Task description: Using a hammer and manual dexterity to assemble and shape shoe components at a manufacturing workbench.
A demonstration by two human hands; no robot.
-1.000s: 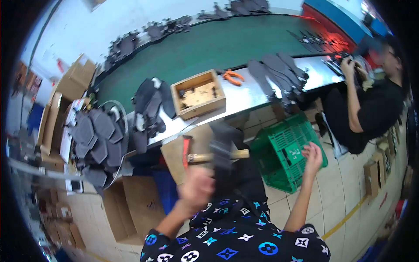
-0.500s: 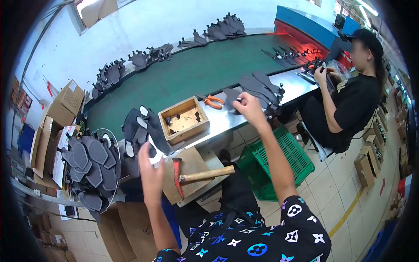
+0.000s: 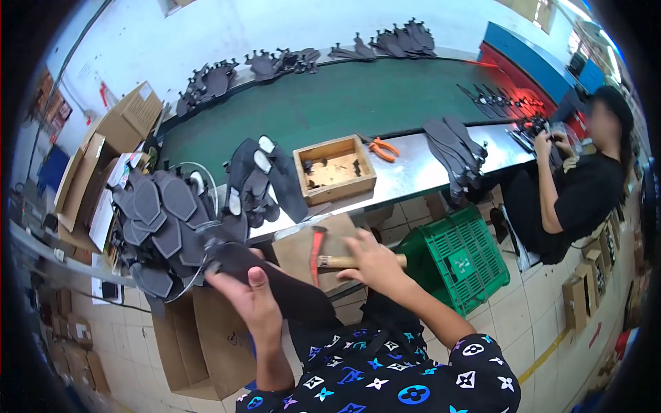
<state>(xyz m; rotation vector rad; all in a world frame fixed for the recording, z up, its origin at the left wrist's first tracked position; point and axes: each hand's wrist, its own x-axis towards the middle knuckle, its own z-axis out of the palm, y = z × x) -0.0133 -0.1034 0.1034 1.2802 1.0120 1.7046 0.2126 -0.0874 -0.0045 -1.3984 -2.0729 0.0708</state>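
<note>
My left hand (image 3: 255, 296) is closed on a long, flat dark grey sole-like piece (image 3: 299, 292), its thumb raised along the near edge. The piece is blurred and slants across my lap, its far-left end close to a heap of similar grey pieces (image 3: 148, 199). My right hand (image 3: 377, 265) hovers over the wooden handle of a hammer (image 3: 317, 251), fingers apart. The hammer lies on a brown board (image 3: 292, 251), its red head towards the left. Whether my right fingers touch the handle is hidden.
A wooden box (image 3: 337, 196) with small black parts sits beyond the board, beside orange-handled pliers (image 3: 382, 149). More grey pieces (image 3: 451, 148) lie along the metal edge of the green belt (image 3: 289, 103). A green crate (image 3: 468, 258) stands right; a co-worker (image 3: 585, 182) sits farther right.
My right hand has come back from the metal tabletop to the hammer. A grey piece is now in my left hand, which has lowered. The view has shifted left.
</note>
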